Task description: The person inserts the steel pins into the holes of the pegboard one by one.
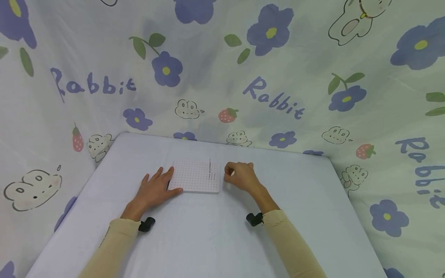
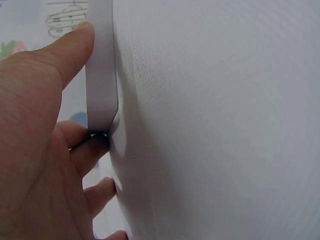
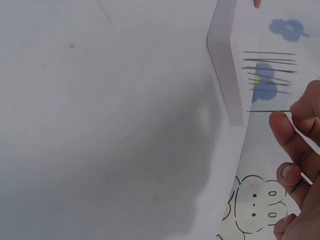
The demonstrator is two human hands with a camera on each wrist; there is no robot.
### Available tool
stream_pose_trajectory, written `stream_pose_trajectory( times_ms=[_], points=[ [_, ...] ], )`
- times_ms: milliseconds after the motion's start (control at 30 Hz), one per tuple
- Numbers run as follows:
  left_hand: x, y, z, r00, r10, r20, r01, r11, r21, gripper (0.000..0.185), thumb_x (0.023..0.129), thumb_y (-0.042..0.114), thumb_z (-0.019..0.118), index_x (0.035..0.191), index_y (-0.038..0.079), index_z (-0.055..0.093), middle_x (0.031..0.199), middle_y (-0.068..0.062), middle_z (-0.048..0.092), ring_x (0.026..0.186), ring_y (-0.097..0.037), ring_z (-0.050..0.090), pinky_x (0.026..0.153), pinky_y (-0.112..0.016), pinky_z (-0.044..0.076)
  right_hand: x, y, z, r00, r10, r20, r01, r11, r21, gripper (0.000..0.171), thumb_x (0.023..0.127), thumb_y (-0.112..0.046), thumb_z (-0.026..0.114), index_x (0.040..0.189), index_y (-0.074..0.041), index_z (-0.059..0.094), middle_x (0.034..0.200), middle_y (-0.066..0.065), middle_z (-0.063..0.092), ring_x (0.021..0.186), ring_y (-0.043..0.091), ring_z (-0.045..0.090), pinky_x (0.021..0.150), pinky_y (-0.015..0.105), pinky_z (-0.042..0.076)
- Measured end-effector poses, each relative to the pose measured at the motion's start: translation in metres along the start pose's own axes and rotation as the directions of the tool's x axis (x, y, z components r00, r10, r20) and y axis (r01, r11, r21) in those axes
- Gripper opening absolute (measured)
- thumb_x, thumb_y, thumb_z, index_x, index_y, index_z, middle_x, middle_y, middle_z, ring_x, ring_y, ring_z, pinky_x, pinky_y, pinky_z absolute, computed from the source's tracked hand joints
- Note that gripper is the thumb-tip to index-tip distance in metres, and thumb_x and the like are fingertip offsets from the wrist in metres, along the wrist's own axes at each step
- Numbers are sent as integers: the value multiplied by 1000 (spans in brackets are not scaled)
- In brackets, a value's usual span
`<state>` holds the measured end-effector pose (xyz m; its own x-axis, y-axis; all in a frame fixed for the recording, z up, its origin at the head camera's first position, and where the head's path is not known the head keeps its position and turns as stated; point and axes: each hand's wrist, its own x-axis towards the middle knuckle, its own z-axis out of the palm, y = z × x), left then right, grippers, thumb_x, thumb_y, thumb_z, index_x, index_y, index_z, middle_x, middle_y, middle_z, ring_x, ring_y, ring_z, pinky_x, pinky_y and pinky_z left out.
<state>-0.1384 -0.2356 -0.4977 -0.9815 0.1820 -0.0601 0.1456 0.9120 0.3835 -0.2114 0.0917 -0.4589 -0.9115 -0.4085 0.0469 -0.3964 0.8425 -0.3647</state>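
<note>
A white board point(image 1: 191, 178) with a grid of small dots lies on the table. Several thin needles point(image 1: 210, 170) stand upright near its right side; the right wrist view shows these needles point(image 3: 270, 70) as dark thin lines. My left hand point(image 1: 153, 192) rests at the board's left end with fingers spread, the thumb on the front edge and the index finger at the left side. Just right of the board, my right hand point(image 1: 243, 177) pinches another thin needle point(image 3: 267, 111) between thumb and index finger. That needle's tip overlaps the board's end in the right wrist view.
A white cloth covers the table point(image 1: 194, 239). Behind and beside it hangs a curtain point(image 1: 208, 81) printed with flowers, rabbits and strawberries. A small black camera point(image 1: 146, 224) sits on the left wrist, and another black camera point(image 1: 254, 219) on the right.
</note>
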Motion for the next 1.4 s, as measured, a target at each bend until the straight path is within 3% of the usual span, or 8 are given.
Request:
stream_pose_trajectory(
  times_ms=[200,467,733,1067,1400],
  points=[
    [0,1,-2,1000,5,-4,-5,1000,2,99,91,66,60,157,0,28,157,-22,38,149,-48,20,113,-74,9,3,-4,-1,1000,-3,-12,4,998,70,8,87,-25,72,89,-28,65,88,-15,69,76,10,58,93,50,35],
    [0,1,-3,1000,4,-2,-4,1000,-7,99,90,65,61,157,0,28,157,-23,37,149,-48,21,113,-74,9,4,-7,0,999,-39,-5,39,990,132,5,88,-25,72,91,-28,69,90,-14,71,77,10,59,92,50,34],
    [1,-1,-2,1000,0,0,0,1000,-4,100,90,67,61,157,0,29,158,-23,36,149,-48,21,113,-74,9,6,-6,5,999,-43,10,41,990,135,4,90,-26,71,90,-30,68,90,-16,70,82,6,62,94,50,33],
    [1,0,0,1000,1,-5,-1,1000,-11,100,89,68,61,157,1,29,159,-22,35,150,-47,21,114,-74,9,9,-6,10,998,-58,39,52,991,126,4,92,-29,70,94,-26,71,91,-15,72,92,14,68,92,49,33],
    [1,1,-3,1000,4,-1,-4,1000,-4,99,90,67,61,157,0,30,159,-22,35,149,-47,21,113,-75,9,9,-9,14,997,-44,59,39,995,88,4,91,-28,71,95,-29,70,91,-15,73,91,13,67,90,48,34]
  ],
)
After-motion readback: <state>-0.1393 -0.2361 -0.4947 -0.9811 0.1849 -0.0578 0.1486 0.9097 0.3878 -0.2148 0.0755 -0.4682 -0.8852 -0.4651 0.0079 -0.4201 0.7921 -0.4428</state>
